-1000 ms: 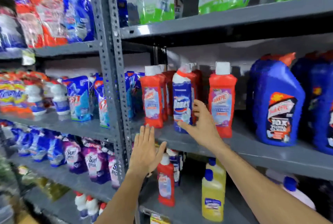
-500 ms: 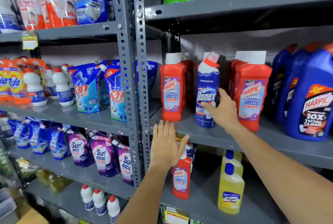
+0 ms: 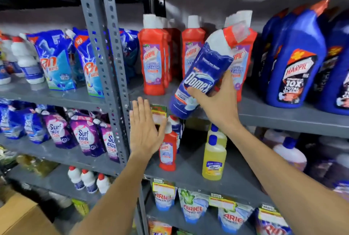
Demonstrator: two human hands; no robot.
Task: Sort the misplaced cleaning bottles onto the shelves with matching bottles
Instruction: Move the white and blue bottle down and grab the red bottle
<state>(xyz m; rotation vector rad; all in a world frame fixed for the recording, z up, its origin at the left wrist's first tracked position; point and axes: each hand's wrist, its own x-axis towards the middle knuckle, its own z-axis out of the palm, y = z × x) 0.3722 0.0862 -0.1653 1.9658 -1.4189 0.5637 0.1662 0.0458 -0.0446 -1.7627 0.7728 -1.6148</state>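
Note:
My right hand (image 3: 217, 100) grips a blue and white Domex bottle (image 3: 203, 70) with a red cap, tilted to the right and lifted off the grey shelf (image 3: 283, 115). Behind it stand rows of red Harpic bathroom cleaner bottles (image 3: 154, 61). My left hand (image 3: 145, 131) is flat and open, fingers up, in front of the shelf edge just right of the upright post, holding nothing. On the shelf below stand one red Harpic bottle (image 3: 168, 151), partly behind my left hand, and yellow bottles (image 3: 214, 157).
Large blue Harpic bottles (image 3: 296, 63) fill the right of the same shelf. A perforated grey upright (image 3: 105, 55) divides the racks. Left bays hold Rin pouches (image 3: 54, 63), Surf Excel pouches (image 3: 85, 136) and small white bottles (image 3: 88, 180). Ariel pouches (image 3: 192, 208) sit lower right; a cardboard box (image 3: 20, 217) lower left.
My right hand has closed on the Domex bottle, lifted it off the shelf and tilted it out toward me. My left hand stayed open near the shelf edge. The view moved closer.

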